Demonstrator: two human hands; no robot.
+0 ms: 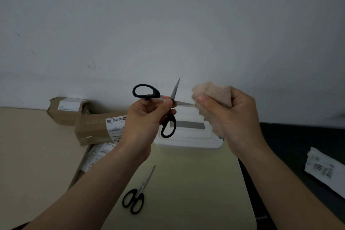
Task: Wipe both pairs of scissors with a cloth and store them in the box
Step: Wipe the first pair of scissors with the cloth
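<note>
Pale grey wall point(168, 24) fills the upper half of the view, above a beige tabletop point(196, 183). Both bare forearms are raised from the lower corners toward the centre. The left hand point(143, 115) is closed around the pivot of an opened pair of black-handled scissors point(172, 99), thumb and fingers pinching near the joint. One blade is pointed to 12 o'clock and the other to 3 o'clock; one handle loop is set at 9 o'clock, the other hangs at 6 o'clock. The right hand point(231, 115) is curled shut around a bunched, fuzzy beige cloth point(214, 97), which is touched by the tip of the sideways blade. A second pair of scissors point(138, 192) is seen closed and flat on the table at 6 o'clock. A white lidded box point(194, 136) is placed behind the hands. Brown parcels point(93, 129) are stacked at 9 o'clock.
</note>
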